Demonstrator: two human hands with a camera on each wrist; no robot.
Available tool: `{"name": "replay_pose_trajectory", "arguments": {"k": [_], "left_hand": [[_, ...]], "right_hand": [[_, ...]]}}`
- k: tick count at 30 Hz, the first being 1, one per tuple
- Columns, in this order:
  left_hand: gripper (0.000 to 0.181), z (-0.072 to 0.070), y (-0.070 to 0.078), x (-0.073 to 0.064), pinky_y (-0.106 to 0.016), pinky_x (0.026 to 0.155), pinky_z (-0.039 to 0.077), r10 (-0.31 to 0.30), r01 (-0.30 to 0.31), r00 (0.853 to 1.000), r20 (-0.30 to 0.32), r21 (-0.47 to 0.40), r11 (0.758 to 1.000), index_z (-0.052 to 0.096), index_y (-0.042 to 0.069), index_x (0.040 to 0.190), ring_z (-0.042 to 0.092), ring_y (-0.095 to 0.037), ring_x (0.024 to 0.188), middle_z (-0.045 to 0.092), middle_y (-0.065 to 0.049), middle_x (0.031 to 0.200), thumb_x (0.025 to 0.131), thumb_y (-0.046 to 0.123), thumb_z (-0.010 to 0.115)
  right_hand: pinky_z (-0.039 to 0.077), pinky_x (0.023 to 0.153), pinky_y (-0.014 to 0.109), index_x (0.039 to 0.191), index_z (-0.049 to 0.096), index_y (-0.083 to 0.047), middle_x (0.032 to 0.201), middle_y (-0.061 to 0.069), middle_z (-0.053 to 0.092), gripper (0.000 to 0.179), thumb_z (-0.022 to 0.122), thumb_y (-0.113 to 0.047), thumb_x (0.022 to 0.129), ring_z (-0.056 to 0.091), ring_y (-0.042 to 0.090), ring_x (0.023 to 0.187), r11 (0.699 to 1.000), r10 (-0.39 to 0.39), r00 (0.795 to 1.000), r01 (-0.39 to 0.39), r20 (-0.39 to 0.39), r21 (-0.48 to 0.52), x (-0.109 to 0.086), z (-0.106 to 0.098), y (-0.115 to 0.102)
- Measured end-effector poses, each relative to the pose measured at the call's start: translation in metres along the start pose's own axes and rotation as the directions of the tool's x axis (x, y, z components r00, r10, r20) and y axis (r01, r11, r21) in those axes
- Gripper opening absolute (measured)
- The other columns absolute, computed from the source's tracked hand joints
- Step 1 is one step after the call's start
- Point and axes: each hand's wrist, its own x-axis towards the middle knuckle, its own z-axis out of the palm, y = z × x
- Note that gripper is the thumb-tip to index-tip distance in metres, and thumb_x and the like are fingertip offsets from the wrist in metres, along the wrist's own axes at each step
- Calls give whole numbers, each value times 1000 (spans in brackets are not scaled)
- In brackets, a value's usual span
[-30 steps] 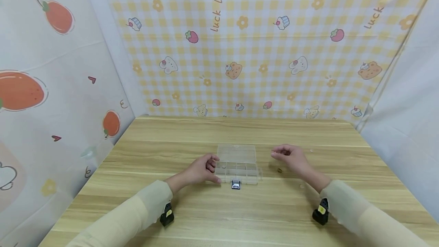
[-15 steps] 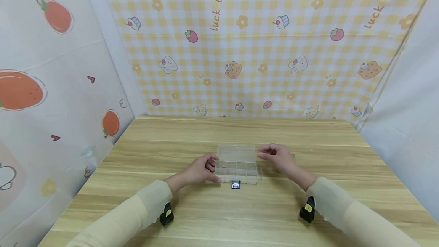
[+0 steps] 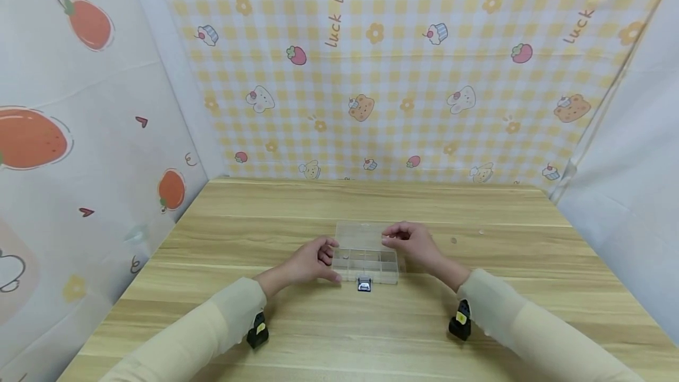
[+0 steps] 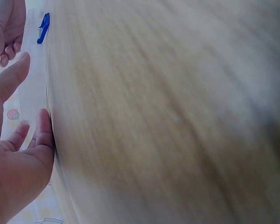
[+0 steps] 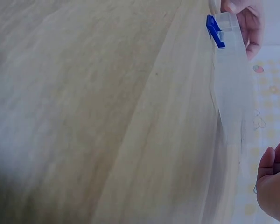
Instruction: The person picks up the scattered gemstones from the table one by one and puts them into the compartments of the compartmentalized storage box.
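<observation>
A clear plastic compartment box [image 3: 389, 278] lies with its lid [image 3: 358, 236] folded back, and a blue clasp [image 3: 364, 285] hangs at its front. My left hand [image 3: 306, 263] holds the box's left end, thumb at the front corner and fingers by the back one. A small round piece [image 3: 346, 257] sits in the back left compartment. Over the lid's right side, my right hand [image 3: 416, 241] pinches a tiny pale thing between thumb and fingertips; its kind is too small to tell. In the left wrist view, the right hand [image 4: 8, 28] shows a pale spot at its fingertips.
A small dark round piece [image 3: 453, 240] lies on the wooden table [image 3: 318, 335] right of the box, with a small clear piece [image 3: 481, 231] farther right. A patterned curtain [image 3: 403, 75] stands along the table's back edge.
My right hand has moved left from beside the box to over the lid, uncovering the dark round piece on the table. My left hand and the box have stayed put.
</observation>
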Motion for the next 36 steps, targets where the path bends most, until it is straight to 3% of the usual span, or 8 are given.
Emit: {"name": "replay_pose_trajectory", "arguments": {"k": [10, 21, 36], "left_hand": [[70, 0, 0, -1, -29, 76, 47, 23, -23, 1000, 8, -4, 1000, 50, -2, 127, 50, -20, 90, 52, -10, 105, 69, 8, 89], [70, 0, 1, 0, -32, 78, 46, 2, -2, 1000, -1, 3, 1000, 51, 1, 127, 50, -20, 91, 53, -9, 106, 69, 9, 89], [69, 0, -2, 1, -33, 79, 47, 2, -2, 1000, -2, 7, 1000, 52, 2, 126, 51, -20, 91, 53, -8, 105, 68, 10, 89]], "right_hand": [[44, 59, 23, 94, 72, -2, 84, 2, 63, 12, 75, -10, 86, 51, 17, 72, 999, -38, 998, 40, 51, -30, 5, 10, 1], [39, 62, 26, 91, 73, -9, 82, 1, 57, 9, 77, -12, 84, 47, 19, 73, 992, -60, 994, 70, 96, -107, 4, 17, 2], [39, 62, 25, 89, 74, -11, 83, -3, 59, 11, 80, -15, 81, 47, 16, 71, 965, -160, 974, 188, 161, -182, 5, 19, 7]]}}
